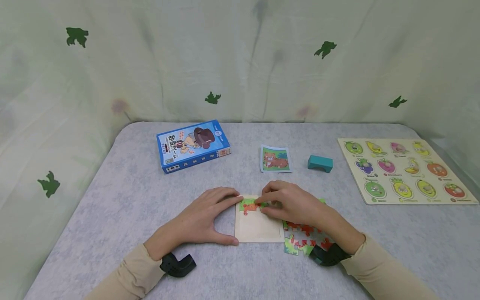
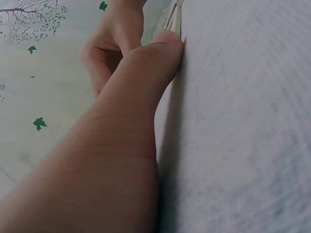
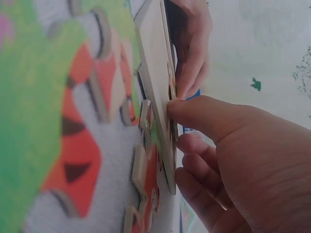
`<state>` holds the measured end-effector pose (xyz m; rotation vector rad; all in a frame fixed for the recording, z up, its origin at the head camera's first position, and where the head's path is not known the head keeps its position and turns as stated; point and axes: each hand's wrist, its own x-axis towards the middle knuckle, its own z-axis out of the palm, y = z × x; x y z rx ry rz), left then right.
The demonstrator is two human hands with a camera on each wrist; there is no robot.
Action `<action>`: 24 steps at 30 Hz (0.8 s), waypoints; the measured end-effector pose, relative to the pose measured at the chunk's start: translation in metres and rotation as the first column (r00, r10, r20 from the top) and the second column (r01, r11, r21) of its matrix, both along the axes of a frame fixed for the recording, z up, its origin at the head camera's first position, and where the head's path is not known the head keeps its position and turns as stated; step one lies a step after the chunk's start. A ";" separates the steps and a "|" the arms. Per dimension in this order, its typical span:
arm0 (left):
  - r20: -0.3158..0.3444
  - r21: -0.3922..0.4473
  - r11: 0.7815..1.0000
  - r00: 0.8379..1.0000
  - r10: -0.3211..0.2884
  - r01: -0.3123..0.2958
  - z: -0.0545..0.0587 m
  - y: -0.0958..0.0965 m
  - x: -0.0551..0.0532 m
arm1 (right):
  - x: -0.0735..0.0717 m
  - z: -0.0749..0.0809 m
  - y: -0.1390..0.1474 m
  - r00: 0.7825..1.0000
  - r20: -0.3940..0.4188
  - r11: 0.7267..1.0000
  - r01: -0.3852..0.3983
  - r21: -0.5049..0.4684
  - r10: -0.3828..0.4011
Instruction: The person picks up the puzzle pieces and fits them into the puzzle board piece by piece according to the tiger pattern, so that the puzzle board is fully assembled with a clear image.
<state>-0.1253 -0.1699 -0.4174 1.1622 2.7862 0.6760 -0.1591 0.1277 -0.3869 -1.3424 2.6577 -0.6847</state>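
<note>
A square wooden puzzle board [image 1: 258,231] lies on the table, its top row partly covered by green and orange-red jigsaw pieces [image 1: 248,205]. My left hand [image 1: 204,216] rests along the board's left side, fingers at the upper left corner and a straight thumb at the lower left one. Over the upper right of the board, my right hand [image 1: 290,202] pinches a puzzle piece [image 1: 263,204] between thumb and index finger; the fingers partly hide it. In the right wrist view, the thumb [image 3: 194,109] presses close at the board's face [image 3: 158,63].
Loose jigsaw pieces [image 1: 291,245] lie right of the board, partly under the right forearm. Behind stand a blue game box [image 1: 195,146], a tiger picture card [image 1: 275,159] and a teal block [image 1: 320,163]. A fruit puzzle board [image 1: 382,166] lies far right.
</note>
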 end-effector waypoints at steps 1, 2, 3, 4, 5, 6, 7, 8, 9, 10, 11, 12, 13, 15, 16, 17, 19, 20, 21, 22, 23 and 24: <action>0.000 0.000 1.000 1.000 -0.001 0.001 0.000 0.000 0.000 | 0.000 0.000 0.000 1.000 0.002 1.000 0.001 0.001 -0.001; 0.001 0.001 1.000 1.000 -0.001 0.001 0.000 0.000 0.000 | 0.000 0.000 0.000 1.000 0.004 1.000 0.002 0.002 -0.002; 0.001 0.001 1.000 1.000 -0.002 0.002 0.000 0.000 0.000 | 0.000 0.000 0.000 1.000 0.007 1.000 0.004 0.003 -0.004; 0.002 0.001 1.000 1.000 -0.002 0.002 0.000 0.000 0.000 | 0.000 0.000 0.000 1.000 0.012 1.000 0.006 0.004 -0.007; 0.001 0.001 1.000 1.000 -0.002 0.002 0.000 0.000 0.000 | 0.000 0.000 0.000 1.000 0.017 1.000 0.009 0.005 -0.009; 0.001 0.002 1.000 1.000 -0.002 0.002 0.000 0.000 0.000 | 0.000 0.000 0.000 1.000 0.022 1.000 0.013 0.007 -0.013; 0.000 0.002 1.000 1.000 -0.003 0.003 0.000 0.000 0.000 | 0.000 0.000 -0.001 0.999 0.028 1.000 0.016 0.007 -0.016; -0.001 0.002 1.000 1.000 -0.002 0.002 0.000 0.000 0.000 | 0.000 0.000 -0.001 0.999 0.034 1.000 0.018 0.008 -0.018; -0.002 0.001 1.000 1.000 -0.002 0.002 0.000 0.000 0.000 | 0.000 0.001 0.000 0.999 0.039 1.000 0.020 0.009 -0.021; -0.003 0.001 1.000 1.000 -0.002 0.002 0.000 0.000 0.000 | 0.000 0.001 0.000 0.999 0.044 1.000 0.023 0.011 -0.023; -0.004 0.001 1.000 1.000 -0.002 0.002 0.000 0.000 0.000 | 0.000 0.001 0.000 0.999 0.047 1.000 0.023 0.012 -0.024; -0.005 0.001 1.000 1.000 -0.001 0.001 0.000 0.000 0.000 | 0.000 0.001 0.000 0.998 0.049 1.000 0.024 0.013 -0.025; -0.005 0.000 1.000 1.000 0.000 0.000 0.000 0.000 0.000 | 0.000 0.001 0.000 0.998 0.052 1.000 0.024 0.014 -0.025; -0.004 0.000 1.000 1.000 0.001 -0.001 0.000 0.000 0.001 | 0.000 0.001 0.000 0.998 0.056 1.000 0.024 0.014 -0.025; -0.003 0.001 1.000 1.000 0.001 -0.001 0.001 0.000 0.001 | 0.000 0.001 0.000 0.998 0.059 1.000 0.024 0.014 -0.025; -0.002 0.001 1.000 1.000 0.002 -0.002 0.001 0.000 0.001 | 0.000 0.001 0.000 0.998 0.063 1.000 0.023 0.012 -0.024; 0.001 0.001 1.000 1.000 0.002 -0.002 0.001 0.000 0.001 | 0.000 0.001 0.001 0.997 0.071 1.000 0.021 0.009 -0.022; 0.003 0.002 1.000 1.000 0.002 -0.002 0.001 0.000 0.001 | 0.000 0.001 0.001 0.997 0.077 1.000 0.020 0.007 -0.020; 0.005 0.002 1.000 1.000 0.002 -0.002 0.001 0.000 0.001 | 0.000 0.001 0.001 0.996 0.082 1.000 0.017 0.005 -0.018; 0.006 0.001 1.000 1.000 0.002 -0.002 0.001 0.000 0.001 | 0.000 0.001 0.001 0.996 0.088 1.000 0.014 0.002 -0.015; 0.008 0.001 1.000 1.000 0.002 -0.002 0.001 0.000 0.001 | 0.000 0.002 0.001 0.995 0.095 1.000 0.011 -0.001 -0.011; 0.008 0.000 1.000 1.000 0.001 -0.001 0.001 0.000 0.001 | 0.000 0.002 0.002 0.995 0.102 1.000 0.007 -0.007 -0.006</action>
